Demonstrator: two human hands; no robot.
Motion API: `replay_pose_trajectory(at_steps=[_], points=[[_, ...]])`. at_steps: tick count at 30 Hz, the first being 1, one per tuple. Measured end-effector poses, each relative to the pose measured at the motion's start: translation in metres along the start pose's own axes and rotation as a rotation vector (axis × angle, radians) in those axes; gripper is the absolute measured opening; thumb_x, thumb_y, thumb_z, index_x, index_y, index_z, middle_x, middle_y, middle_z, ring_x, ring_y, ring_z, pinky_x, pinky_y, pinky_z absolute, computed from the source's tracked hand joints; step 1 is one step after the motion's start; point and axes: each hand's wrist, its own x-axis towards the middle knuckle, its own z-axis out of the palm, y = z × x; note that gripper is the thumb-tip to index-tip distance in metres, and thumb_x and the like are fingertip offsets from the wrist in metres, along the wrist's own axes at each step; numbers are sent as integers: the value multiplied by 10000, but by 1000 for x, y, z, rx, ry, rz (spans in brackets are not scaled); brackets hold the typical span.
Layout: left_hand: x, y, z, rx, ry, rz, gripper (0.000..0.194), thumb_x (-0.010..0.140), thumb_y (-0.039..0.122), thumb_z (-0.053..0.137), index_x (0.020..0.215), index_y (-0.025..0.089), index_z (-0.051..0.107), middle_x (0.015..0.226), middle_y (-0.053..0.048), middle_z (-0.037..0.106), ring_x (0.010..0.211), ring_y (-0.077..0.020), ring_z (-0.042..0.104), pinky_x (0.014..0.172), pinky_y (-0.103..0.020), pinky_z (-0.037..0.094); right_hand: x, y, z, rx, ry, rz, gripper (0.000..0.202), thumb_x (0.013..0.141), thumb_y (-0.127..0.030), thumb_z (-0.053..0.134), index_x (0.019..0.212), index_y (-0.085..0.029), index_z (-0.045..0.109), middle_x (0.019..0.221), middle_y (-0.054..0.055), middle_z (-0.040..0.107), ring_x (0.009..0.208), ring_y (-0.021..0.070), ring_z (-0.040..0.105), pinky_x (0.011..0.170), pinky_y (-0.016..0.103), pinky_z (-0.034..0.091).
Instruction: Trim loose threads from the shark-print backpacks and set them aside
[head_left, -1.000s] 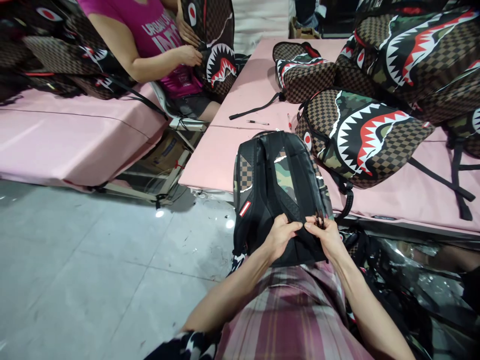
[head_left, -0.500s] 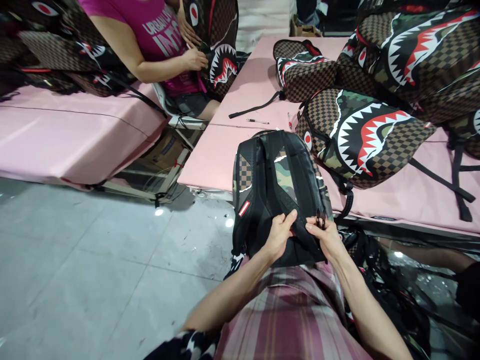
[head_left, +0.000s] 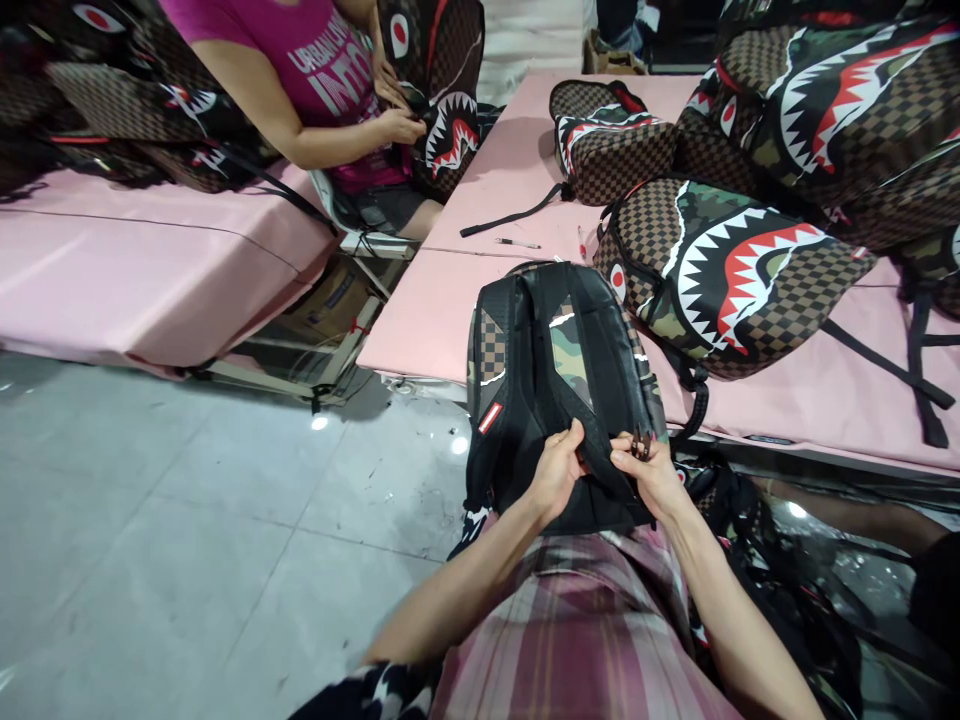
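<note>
A black backpack (head_left: pixel 525 310) leans from my lap against the table edge, its back panel and shoulder straps facing me. On its right-hand shoulder strap (head_left: pixel 596 440), my left hand (head_left: pixel 559 470) is closed, thumb on top, at the inner edge. My right hand (head_left: pixel 649 470) pinches the same strap at its outer edge. Small dark thread snips (head_left: pixel 641 444) seem to be tucked in the right hand's fingers; their shape is partly hidden. The strap's lower end is out of sight behind the hands.
Shark-mouth backpacks (head_left: pixel 735 270) lie on the pink table (head_left: pixel 420 310), with more piled at right. A pen (head_left: pixel 517 243) lies there. Across the corner a co-worker (head_left: pixel 322 80) handles another backpack (head_left: pixel 442 100). More bags (head_left: pixel 787 590) sit low at my right.
My left thumb has shifted slightly left and the strap between my hands is turned a little. The co-worker's hand has moved slightly right. The view has shifted a little.
</note>
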Motion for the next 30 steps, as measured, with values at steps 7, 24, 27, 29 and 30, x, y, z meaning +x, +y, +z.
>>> replay_pose_trajectory(at_steps=[7,24,27,29,30], points=[[2,2,-7,84,-47,-10,547,683,634,563,767,96,616,698,-83,647,690,-177,612,637,-283,467,0,6,-1,-75,13,-44,231,549,-388,751,676,-204,694,694,10,586,722,167,518,684,298,416],[-13,31,0,284,-8,136,401,642,507,670,586,122,571,567,-10,581,532,-109,524,544,-231,422,-27,-50,22,-518,181,-187,215,721,-402,617,796,-210,679,792,27,659,760,200,585,727,310,445],[-15,33,7,267,-59,114,377,628,479,698,587,123,579,556,-4,569,524,-102,516,540,-227,417,-37,-51,25,-570,291,-286,169,700,-359,648,802,-234,695,782,25,659,727,189,583,704,303,449],[-15,33,9,238,-127,107,331,594,420,746,652,125,607,592,1,580,540,-99,513,541,-220,408,-38,-46,25,-529,327,-272,172,667,-350,676,788,-232,701,775,27,661,706,187,584,681,304,451],[-15,33,9,213,-175,98,324,580,393,763,706,128,625,632,-5,598,558,-100,516,541,-217,401,-37,-43,25,-467,340,-228,183,650,-357,686,774,-223,702,763,30,663,692,187,586,670,310,452]])
